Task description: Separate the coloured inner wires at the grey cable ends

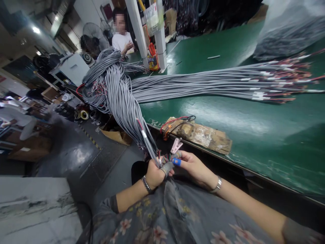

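Dozens of smooth, slim grey-jacketed cables point(122, 89) hung in a thick bundle over the edge of a glossy green-topped workbench point(254, 130), and a long flat spread of matching grey cables point(193, 86) lay across its surface, white sleeves and reddish wires showing at the right-hand ends. Close to the person's body, just beside the bench edge, the left hand point(154, 174) was closed around a single grey cable with a white band and a red tip point(151, 148), which slanted up and to the left. The right hand point(198, 168), with a bright blue wrap point(177, 161) on one digit, had its thumb and finger pinching at a cluster of thin coloured wires point(167, 157) next to the left hand; exactly which wire they held was too small to tell. Just above those fingertips was a pale pink clip shaped like a clothes peg point(176, 145). Near it, along the bench edge, lay a rough, scuffed wooden block point(205, 135). Farther back, a person in a white shirt point(118, 41) was beyond the bundle.
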{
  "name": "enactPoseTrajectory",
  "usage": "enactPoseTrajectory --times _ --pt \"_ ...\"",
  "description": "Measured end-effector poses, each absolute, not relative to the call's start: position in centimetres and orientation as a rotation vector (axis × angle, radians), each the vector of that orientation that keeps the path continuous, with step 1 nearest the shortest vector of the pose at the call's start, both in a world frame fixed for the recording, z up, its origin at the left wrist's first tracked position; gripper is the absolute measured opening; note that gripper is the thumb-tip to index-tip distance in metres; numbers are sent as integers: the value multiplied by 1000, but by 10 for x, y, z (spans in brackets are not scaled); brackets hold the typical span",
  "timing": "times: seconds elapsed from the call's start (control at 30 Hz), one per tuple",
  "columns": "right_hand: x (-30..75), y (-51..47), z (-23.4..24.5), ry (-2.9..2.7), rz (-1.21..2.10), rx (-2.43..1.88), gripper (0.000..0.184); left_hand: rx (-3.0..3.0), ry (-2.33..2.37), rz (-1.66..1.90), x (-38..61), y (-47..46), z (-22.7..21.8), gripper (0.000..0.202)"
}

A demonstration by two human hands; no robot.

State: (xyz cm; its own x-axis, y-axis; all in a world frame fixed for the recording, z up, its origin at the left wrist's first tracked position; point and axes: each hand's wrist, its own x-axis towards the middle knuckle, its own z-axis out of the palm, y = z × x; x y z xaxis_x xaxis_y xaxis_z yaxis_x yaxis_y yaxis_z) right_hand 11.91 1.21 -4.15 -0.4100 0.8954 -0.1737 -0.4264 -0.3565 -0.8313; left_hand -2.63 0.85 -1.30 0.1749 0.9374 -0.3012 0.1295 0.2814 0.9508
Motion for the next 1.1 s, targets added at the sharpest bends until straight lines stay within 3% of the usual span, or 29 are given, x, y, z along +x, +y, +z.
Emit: enactPoseTrajectory --times 0.27,0.63,0.97,1.1 --pt "121 15 -42 -1080 1801 -935 36 1168 1195 582 -34 11 -17 40" --pt "119 13 -48 -987 1725 -1053 39 930 1213 840 -31 7 -33 44" --pt "125 26 -49 -693 1851 -865 49 843 1238 887 -29 11 -23 41" --pt "126 33 -44 -890 1626 -960 51 861 1207 835 -23 14 -12 42"
